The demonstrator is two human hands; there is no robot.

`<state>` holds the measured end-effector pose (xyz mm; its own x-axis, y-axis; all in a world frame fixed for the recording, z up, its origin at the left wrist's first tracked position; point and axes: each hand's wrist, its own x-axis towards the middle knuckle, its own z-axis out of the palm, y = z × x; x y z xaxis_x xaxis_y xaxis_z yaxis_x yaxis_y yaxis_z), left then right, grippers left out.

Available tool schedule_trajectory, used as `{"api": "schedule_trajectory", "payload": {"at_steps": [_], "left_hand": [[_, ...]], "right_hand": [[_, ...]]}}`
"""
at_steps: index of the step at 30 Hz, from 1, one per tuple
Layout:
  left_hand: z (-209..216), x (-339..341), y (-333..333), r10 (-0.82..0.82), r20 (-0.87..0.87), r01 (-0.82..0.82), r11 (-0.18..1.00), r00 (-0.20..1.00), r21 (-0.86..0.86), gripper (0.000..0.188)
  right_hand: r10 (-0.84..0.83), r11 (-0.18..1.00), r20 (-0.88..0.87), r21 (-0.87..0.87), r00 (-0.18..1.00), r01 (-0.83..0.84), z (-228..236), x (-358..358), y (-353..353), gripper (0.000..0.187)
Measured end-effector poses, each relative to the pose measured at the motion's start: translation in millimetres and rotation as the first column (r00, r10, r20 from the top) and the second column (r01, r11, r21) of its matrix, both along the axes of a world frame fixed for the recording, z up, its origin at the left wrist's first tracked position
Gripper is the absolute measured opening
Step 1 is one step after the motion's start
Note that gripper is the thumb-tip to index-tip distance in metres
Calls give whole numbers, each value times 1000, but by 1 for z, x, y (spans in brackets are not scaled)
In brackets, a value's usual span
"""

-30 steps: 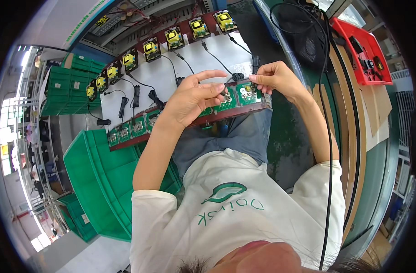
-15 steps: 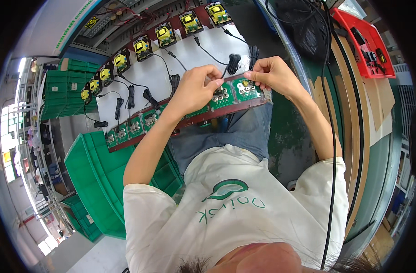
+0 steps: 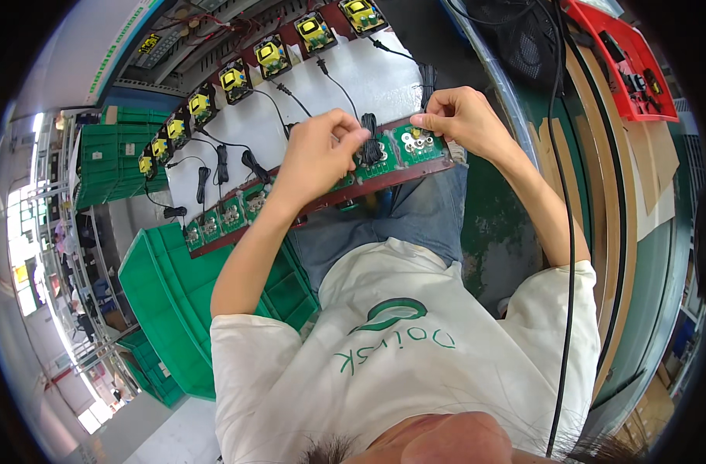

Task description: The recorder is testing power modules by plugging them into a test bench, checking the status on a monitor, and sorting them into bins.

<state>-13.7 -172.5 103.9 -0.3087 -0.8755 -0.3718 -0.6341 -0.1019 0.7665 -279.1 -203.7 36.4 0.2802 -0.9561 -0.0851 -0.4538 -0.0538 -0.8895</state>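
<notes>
Across the person's thighs: long maroon rail [image 3: 405, 176] carrying a row of green circuit boards with round silver metal parts, tilted, right end higher in view. Both hands at its right half.

Left hand [image 3: 322, 158]: fingers curled, thumb close to index, right beside a tied black coiled cable [image 3: 370, 141]. Can't tell if it grips the coil or only touches it. Coil sits over the second board from the right, partly covering it.

Right hand [image 3: 462, 122]: thumb and index brought close together at the upper edge of the rightmost green board [image 3: 421, 155]. Fingers hide whatever is between them; can't tell if anything's held.

Beyond the rail: white flat sheet [image 3: 244, 125], black leads running across it. Far side has a second maroon rail [image 3: 333, 17] with yellow-and-black transformer boards [image 3: 358, 15] in a row. Another black cable bundle [image 3: 428, 80] is just beyond the right hand.

Left: large green plastic bin [image 3: 161, 305], partly under the near rail. Far right: red plastic tray [image 3: 605, 73] with small black parts, near a black mesh bag [image 3: 527, 48].
</notes>
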Motion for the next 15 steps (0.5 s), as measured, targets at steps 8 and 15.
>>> {"api": "schedule_trajectory", "payload": {"at_steps": [8, 15], "left_hand": [[-24, 9, 33, -64, 609, 470, 702, 790, -535, 5], [10, 23, 21, 106, -354, -86, 994, 929, 72, 18]], "right_hand": [[-22, 990, -106, -143, 994, 7, 6, 1, 3, 36], [-2, 789, -238, -597, 971, -145, 59, 37, 25, 25]]}}
